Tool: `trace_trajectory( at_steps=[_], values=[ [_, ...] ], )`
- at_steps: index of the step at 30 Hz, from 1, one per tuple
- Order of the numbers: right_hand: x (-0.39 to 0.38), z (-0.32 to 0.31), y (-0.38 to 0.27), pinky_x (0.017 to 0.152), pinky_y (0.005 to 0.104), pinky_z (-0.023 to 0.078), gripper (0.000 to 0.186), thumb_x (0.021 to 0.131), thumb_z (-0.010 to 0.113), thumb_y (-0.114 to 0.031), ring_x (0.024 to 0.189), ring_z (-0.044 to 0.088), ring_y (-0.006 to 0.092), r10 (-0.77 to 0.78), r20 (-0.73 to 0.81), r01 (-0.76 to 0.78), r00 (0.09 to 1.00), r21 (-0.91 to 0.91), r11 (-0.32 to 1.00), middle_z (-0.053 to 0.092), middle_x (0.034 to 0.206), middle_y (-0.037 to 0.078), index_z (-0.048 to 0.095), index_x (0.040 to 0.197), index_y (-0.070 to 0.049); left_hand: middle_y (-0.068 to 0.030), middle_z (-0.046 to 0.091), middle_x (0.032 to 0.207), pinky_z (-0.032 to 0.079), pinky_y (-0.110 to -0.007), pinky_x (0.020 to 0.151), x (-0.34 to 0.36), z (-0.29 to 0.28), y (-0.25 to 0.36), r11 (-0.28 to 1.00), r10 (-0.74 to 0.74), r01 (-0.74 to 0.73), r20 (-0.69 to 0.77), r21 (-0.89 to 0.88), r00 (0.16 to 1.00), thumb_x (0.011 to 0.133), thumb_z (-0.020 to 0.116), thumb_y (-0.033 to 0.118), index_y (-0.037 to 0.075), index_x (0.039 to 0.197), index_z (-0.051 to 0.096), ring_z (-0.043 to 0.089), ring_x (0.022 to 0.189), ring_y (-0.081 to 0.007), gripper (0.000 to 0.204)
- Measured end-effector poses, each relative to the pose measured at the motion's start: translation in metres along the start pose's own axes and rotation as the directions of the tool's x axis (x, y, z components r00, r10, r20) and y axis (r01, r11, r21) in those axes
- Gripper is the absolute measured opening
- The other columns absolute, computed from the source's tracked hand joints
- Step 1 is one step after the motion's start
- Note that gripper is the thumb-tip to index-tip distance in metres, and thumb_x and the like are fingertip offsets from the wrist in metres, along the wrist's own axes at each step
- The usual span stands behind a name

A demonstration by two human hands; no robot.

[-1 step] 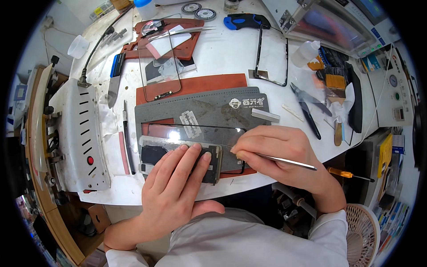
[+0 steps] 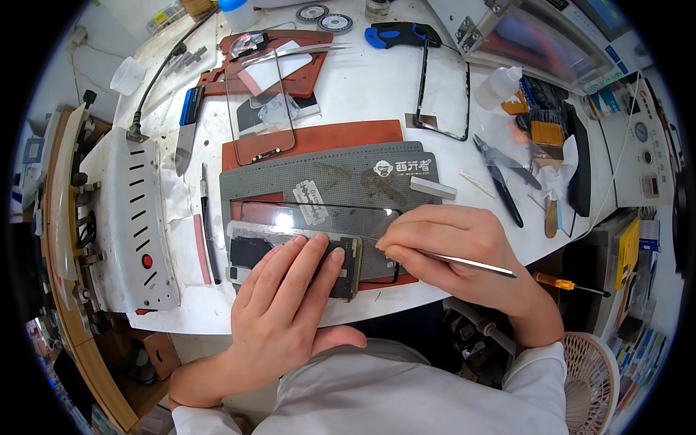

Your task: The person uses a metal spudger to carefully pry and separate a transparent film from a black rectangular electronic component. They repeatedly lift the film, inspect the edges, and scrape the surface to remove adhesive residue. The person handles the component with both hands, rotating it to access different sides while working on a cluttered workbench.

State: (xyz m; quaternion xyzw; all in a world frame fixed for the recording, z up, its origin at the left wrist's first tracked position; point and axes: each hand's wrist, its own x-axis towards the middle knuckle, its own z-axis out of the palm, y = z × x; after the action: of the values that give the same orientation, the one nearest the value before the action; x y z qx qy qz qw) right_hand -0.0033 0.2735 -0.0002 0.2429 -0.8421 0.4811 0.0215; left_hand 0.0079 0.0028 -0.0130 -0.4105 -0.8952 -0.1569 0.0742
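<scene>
My left hand [image 2: 283,312] lies with outstretched fingers on a dark phone assembly [image 2: 246,252], thumb apart. Right of it, my right hand [image 2: 449,254] pinches a slim metal tool [image 2: 478,267], perhaps tweezers; its fine tip reaches toward the assembly's right end. Behind the assembly lies a clear glass panel with a black border [image 2: 326,217]. Both rest on a grey perforated mat [image 2: 406,174] over a red silicone pad [image 2: 312,135]. A razor blade [image 2: 310,201] and a small pale bar [image 2: 433,188] lie on the mat.
A white heating plate [image 2: 138,232] stands left, beside a knife [image 2: 190,112] and pen-like tool [image 2: 206,239]. Behind lie a red tray [image 2: 304,80], phone frame [image 2: 464,94] and blue-handled tool [image 2: 391,35]. Pliers [image 2: 507,203], brush [image 2: 545,133], bottle [image 2: 499,90] and machines [image 2: 529,36] are right.
</scene>
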Motion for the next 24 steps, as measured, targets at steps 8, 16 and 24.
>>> trace_trajectory(
  at_steps=[8, 16, 24],
  values=[
    [0.000, 0.007, -0.003, 0.067, 0.0355, 0.057, 0.013, 0.091, 0.075, 0.000, 0.078, 0.071, 0.0281, 0.006, -0.056, -0.006, 0.998, 0.006, 1.000, 0.073, 0.093, 0.012, 0.074, 0.103, 0.001, -0.0176, 0.063, 0.142, 0.052, -0.046, 0.101, -0.003, 0.002, 0.004, 0.998, 0.016, -0.016, -0.001, 0.059, 1.000, 0.088, 0.055, 0.080, -0.001, 0.132, 0.073, 0.062, 0.125, -0.0358, 0.093],
    [-0.001, 0.007, -0.005, 0.066, 0.0332, 0.057, 0.011, 0.090, 0.076, 0.002, 0.077, 0.072, 0.0256, 0.017, -0.050, -0.018, 0.999, -0.033, 0.999, 0.074, 0.093, 0.012, 0.075, 0.101, 0.003, -0.0157, 0.066, 0.138, 0.053, -0.041, 0.101, -0.002, 0.001, 0.010, 0.997, -0.034, 0.035, -0.016, 0.071, 0.999, 0.094, 0.055, 0.074, 0.001, 0.130, 0.075, 0.063, 0.123, -0.0315, 0.084],
    [-0.003, 0.006, -0.004, 0.065, 0.0319, 0.058, 0.011, 0.089, 0.076, 0.004, 0.076, 0.073, 0.0241, 0.009, -0.053, -0.011, 0.999, -0.050, 0.999, 0.075, 0.094, 0.013, 0.076, 0.100, 0.003, -0.0156, 0.066, 0.139, 0.052, -0.042, 0.101, -0.002, 0.002, 0.012, 0.996, -0.041, 0.042, -0.010, 0.075, 0.999, 0.094, 0.054, 0.074, 0.001, 0.130, 0.075, 0.063, 0.124, -0.0316, 0.084]
  ],
)
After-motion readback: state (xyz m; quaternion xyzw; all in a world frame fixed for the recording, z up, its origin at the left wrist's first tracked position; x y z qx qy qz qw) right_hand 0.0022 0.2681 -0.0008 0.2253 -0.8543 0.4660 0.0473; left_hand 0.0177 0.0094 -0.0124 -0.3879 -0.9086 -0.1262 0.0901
